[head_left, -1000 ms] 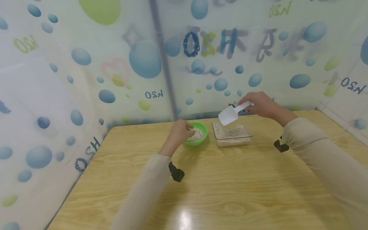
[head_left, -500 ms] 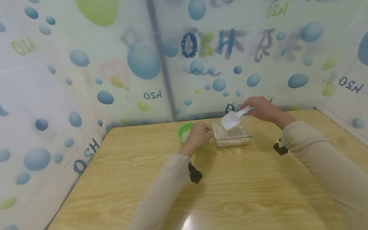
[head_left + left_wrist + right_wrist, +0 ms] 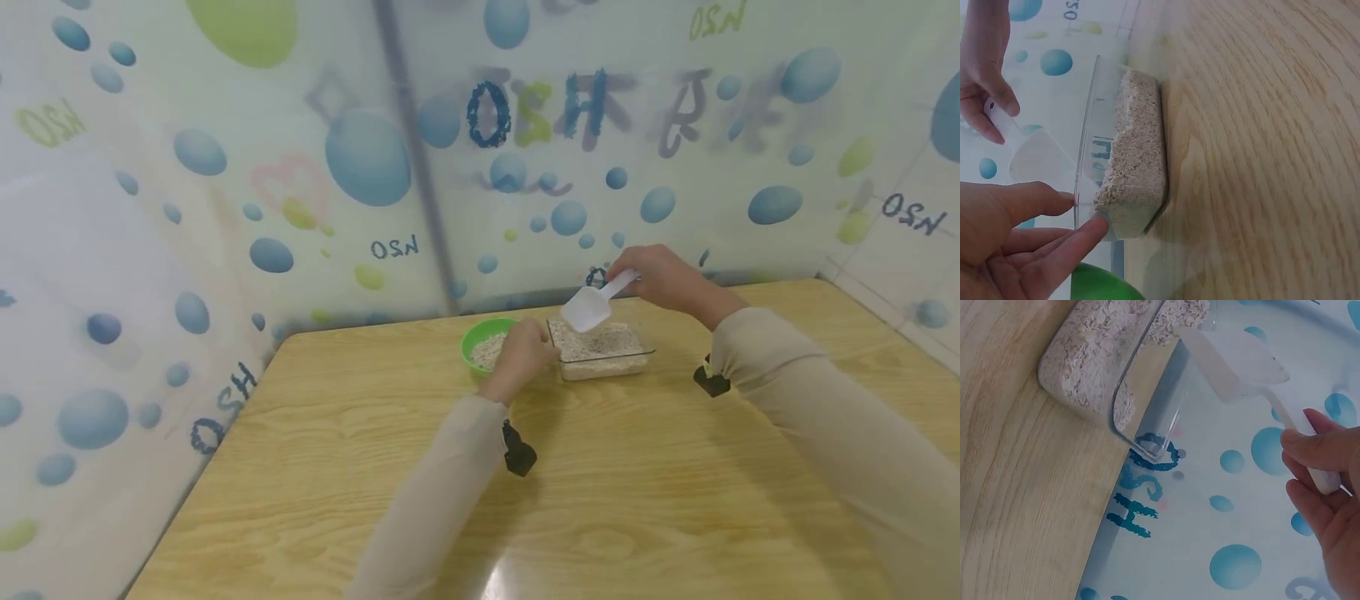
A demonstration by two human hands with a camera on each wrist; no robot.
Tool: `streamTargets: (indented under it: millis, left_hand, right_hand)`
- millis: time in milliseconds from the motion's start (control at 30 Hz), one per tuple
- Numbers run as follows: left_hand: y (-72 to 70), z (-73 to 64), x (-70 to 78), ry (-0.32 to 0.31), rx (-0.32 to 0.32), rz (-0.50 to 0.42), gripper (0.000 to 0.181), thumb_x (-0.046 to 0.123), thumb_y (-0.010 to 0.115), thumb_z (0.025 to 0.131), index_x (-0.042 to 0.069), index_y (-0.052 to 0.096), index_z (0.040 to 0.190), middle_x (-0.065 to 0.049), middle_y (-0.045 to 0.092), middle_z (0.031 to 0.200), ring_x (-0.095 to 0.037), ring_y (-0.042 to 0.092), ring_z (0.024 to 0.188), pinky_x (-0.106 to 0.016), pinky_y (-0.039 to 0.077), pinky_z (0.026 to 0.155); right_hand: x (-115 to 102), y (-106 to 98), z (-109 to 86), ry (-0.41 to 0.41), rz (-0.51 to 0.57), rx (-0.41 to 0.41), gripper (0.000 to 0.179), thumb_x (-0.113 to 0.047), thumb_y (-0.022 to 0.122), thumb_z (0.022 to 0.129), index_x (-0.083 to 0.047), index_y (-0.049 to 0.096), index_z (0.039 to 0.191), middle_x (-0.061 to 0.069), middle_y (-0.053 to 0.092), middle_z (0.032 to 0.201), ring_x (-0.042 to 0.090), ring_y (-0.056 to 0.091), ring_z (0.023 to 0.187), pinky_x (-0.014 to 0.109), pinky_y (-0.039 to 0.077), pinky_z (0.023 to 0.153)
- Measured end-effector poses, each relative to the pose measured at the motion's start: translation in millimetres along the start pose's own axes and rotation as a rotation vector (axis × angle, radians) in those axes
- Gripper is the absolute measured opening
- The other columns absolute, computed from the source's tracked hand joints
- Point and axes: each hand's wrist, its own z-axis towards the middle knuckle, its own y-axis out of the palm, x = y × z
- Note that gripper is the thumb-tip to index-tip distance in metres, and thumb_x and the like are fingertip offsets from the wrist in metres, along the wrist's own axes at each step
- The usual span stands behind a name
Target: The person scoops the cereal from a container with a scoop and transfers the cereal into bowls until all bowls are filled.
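A clear rectangular container (image 3: 606,365) holding oat flakes (image 3: 1138,137) stands on the table. My left hand (image 3: 522,354) pinches its near-left rim between thumb and fingers, as the left wrist view shows. By its handle, my right hand (image 3: 667,277) grips a white scoop (image 3: 587,309) just above the container. In the right wrist view the scoop (image 3: 1235,362) is tilted, and no flakes show on its visible side. Left of the container sits a green bowl (image 3: 468,343) with flakes in it, partly hidden behind my left hand.
The wooden table (image 3: 360,450) extends toward me and to both sides. A patterned wall covering (image 3: 300,275) with blue and green dots rises right behind the bowl and container.
My left hand has moved right, from over the green bowl to the container's rim. The scoop in my right hand dipped slightly, then shifted a little left, staying above the container.
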Motion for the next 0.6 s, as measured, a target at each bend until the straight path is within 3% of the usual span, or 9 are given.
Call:
streamTargets:
  millis: [200,600]
  left_hand:
    - [2.9,0.9,1.4,0.008,0.013,0.064,0.052,0.005,0.065,0.080,0.012,0.025,0.048,0.006,0.016,0.047,-0.007,0.018,0.041,-0.019,0.018,0.039]
    - [4.2,2.9,-0.9,0.032,0.008,0.069,0.055,0.008,0.066,0.082,0.013,0.022,0.049,0.005,0.014,0.048,-0.007,0.016,0.041,-0.018,0.018,0.040]
  right_hand:
    - [0,9,6.0,-0.034,0.001,-0.011,0.026,0.020,0.059,0.074,0.003,0.069,0.092,0.017,0.064,0.093,0.036,0.058,0.092,0.047,0.047,0.080]
    - [-7,9,-3.5,-0.083,-0.018,-0.128,0.026,0.022,0.061,0.071,0.005,0.069,0.089,0.017,0.067,0.089,0.036,0.060,0.089,0.046,0.048,0.080]
